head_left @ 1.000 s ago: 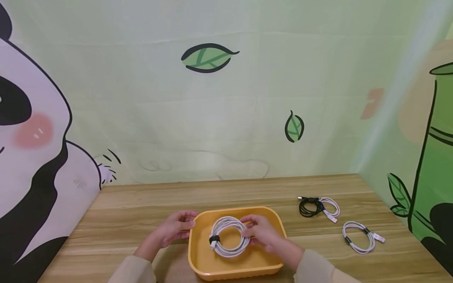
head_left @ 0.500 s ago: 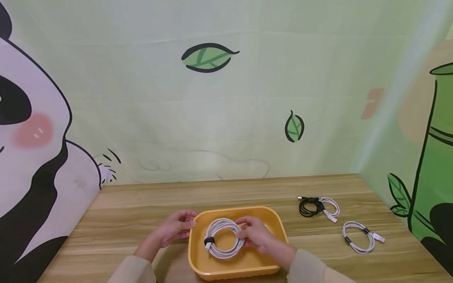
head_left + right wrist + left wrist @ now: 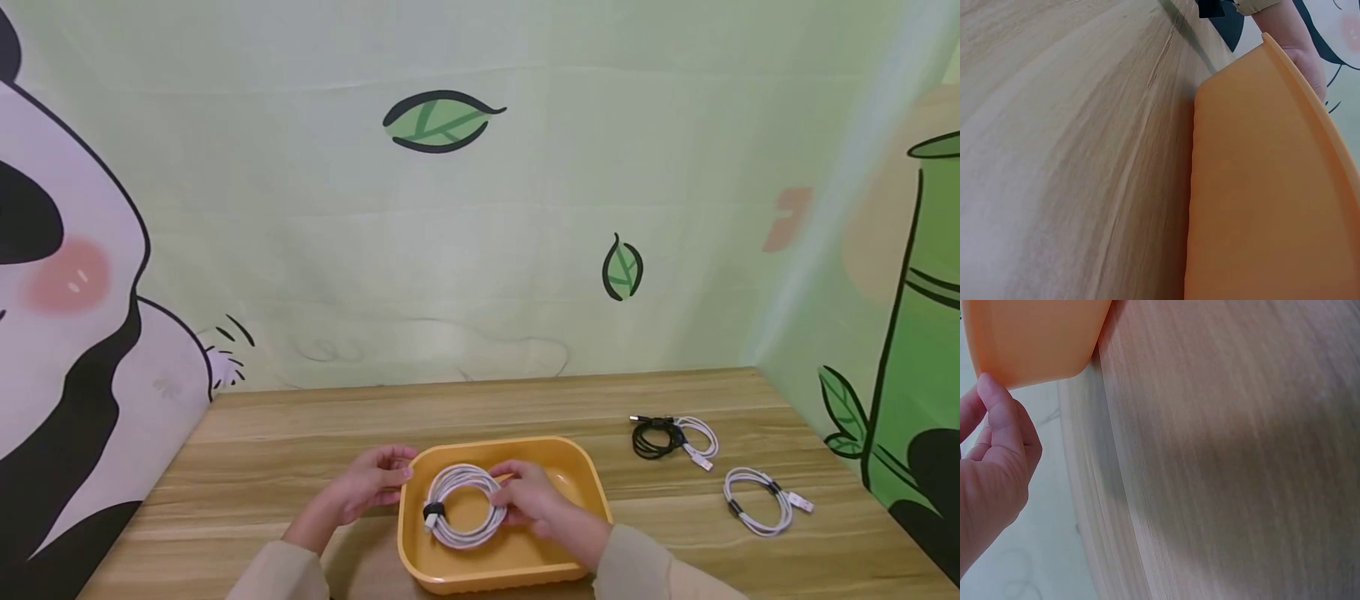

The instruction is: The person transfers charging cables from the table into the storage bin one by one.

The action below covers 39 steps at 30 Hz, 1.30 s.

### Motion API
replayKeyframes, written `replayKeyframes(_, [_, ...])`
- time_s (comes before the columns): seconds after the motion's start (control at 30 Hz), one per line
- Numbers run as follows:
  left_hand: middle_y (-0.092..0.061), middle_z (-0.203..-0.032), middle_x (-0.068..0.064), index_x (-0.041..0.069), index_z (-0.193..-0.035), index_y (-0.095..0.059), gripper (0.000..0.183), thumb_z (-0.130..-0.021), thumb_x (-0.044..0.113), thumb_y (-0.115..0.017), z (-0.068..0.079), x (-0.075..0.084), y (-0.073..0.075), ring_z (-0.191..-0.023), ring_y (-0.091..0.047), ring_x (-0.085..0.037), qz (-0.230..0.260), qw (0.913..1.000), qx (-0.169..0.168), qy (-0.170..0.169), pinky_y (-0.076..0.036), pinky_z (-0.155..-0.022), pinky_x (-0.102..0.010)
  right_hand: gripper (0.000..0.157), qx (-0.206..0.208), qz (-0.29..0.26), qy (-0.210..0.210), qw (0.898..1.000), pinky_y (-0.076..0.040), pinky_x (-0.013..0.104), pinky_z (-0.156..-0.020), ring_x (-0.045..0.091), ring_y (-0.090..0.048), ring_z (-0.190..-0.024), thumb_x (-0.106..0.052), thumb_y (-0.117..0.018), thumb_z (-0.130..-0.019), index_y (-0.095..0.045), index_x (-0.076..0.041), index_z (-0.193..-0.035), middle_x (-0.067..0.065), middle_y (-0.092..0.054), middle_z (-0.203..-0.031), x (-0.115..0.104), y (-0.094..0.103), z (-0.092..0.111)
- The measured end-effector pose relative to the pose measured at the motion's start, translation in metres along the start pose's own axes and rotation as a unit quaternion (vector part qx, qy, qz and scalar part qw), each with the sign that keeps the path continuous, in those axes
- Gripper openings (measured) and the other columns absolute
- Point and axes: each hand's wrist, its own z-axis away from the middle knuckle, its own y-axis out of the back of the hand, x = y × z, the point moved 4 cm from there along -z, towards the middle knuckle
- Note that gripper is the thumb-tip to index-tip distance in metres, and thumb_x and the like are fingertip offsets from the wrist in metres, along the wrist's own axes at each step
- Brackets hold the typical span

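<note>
In the head view a yellow-orange tray [image 3: 495, 583] with rounded corners stands at the table's front. My right hand [image 3: 528, 500] reaches over its right side and pinches a thick coil of white cable [image 3: 450, 540] by the coil's right edge. A black strap [image 3: 433, 509] binds the coil on its left, beside a white plug. My left hand [image 3: 372, 483] is at the tray's left rim, thumb tip right at the edge and fingers along the outside. The left wrist view shows that thumb against the tray's corner [image 3: 1041, 337]. The right wrist view has only the tray's outer wall [image 3: 1260, 187], the right hand being hidden.
Right of the tray lie a coiled black cable [image 3: 652, 452], a small white cable [image 3: 701, 459] touching it, and another white cable coil [image 3: 783, 521] nearer the front. A printed cloth backdrop [image 3: 480, 250] rises behind the wooden table [image 3: 300, 417].
My right hand has moved left inside the tray, carrying the white cable coil toward the tray's left side. The left hand and the tray have stayed in place.
</note>
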Motion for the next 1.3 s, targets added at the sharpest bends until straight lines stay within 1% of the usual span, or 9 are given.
replayKeyframes(0.37, [-0.046, -0.09, -0.002, -0.008, -0.121, -0.037, 0.039, -0.087, 0.005, -0.051, 0.0, 0.0, 0.0, -0.075, -0.05, -0.009, 0.006, 0.9999, -0.008, -0.004, -0.047, -0.062, -0.019, 0.039, 0.007, -0.01, -0.006, 1.0, -0.046, 0.021, -0.047, 0.012, -0.051, -0.055, 0.015, -0.051, -0.073, -0.048, 0.008, -0.111, 0.005, -0.049, -0.073, 0.003, -0.009, -0.004])
replayKeyframes(0.6, [-0.048, -0.093, -0.002, -0.01, -0.123, -0.034, 0.043, -0.087, 0.008, -0.052, 0.0, 0.001, 0.0, -0.074, -0.051, -0.008, 0.005, 0.9998, -0.017, -0.01, -0.047, -0.063, -0.019, 0.039, 0.015, -0.01, -0.01, 1.0, -0.047, 0.022, -0.048, 0.013, -0.051, -0.055, 0.016, -0.051, -0.072, -0.049, 0.007, -0.11, 0.006, -0.049, -0.073, 0.003, -0.012, -0.005])
replayKeyframes(0.9, [-0.046, -0.09, -0.002, -0.009, -0.121, -0.037, 0.039, -0.087, 0.005, -0.051, 0.0, 0.0, 0.0, -0.074, -0.05, -0.009, 0.003, 1.0, -0.006, -0.005, -0.047, -0.062, -0.019, 0.039, 0.02, -0.012, -0.015, 1.0, -0.047, 0.022, -0.048, 0.013, -0.051, -0.057, 0.016, -0.051, -0.073, -0.048, 0.007, -0.11, 0.006, -0.049, -0.073, 0.006, -0.012, -0.006])
replayKeyframes(1.07, [-0.046, -0.09, -0.003, -0.009, -0.121, -0.036, 0.04, -0.087, 0.006, -0.051, 0.0, 0.001, 0.0, -0.073, -0.05, -0.009, 0.002, 1.0, -0.007, -0.005, -0.047, -0.062, -0.019, 0.038, 0.021, -0.013, -0.014, 1.0, -0.049, 0.023, -0.05, 0.013, -0.052, -0.058, 0.015, -0.053, -0.074, -0.049, 0.007, -0.111, 0.007, -0.049, -0.074, 0.008, -0.012, -0.007])
replayKeyframes(1.3, [-0.046, -0.09, -0.003, -0.009, -0.122, -0.036, 0.04, -0.088, 0.005, -0.05, 0.001, 0.001, -0.001, -0.072, -0.05, -0.008, 0.0, 0.9999, -0.009, -0.007, -0.047, -0.062, -0.019, 0.037, 0.019, -0.018, -0.01, 1.0, -0.049, 0.023, -0.051, 0.012, -0.052, -0.06, 0.013, -0.053, -0.075, -0.048, 0.008, -0.111, 0.009, -0.052, -0.08, 0.01, -0.012, -0.006])
